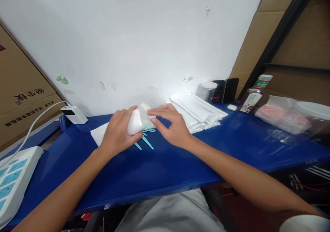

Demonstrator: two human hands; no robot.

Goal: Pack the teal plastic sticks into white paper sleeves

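Note:
My left hand (117,129) is wrapped round a white plastic-covered package (135,122), held just above the blue table. At the package's right end, my right hand (172,123) has its thumb and fingers closed on the thin, see-through edge of the wrapping. What lies inside the package cannot be made out. Several small teal pointed sticks (147,142) lie on the table below it, partly hidden by my left hand. A flat white sheet or bag (99,133) shows on the table behind my left wrist.
Flat white plastic packs (197,110) are stacked against the wall, right of my hands. Further right stand a lidded jar (206,91), dark phones (230,90), a bottle (254,96) and a clear tub (309,118). A power bank (74,114) and a power strip (18,177) are on the left.

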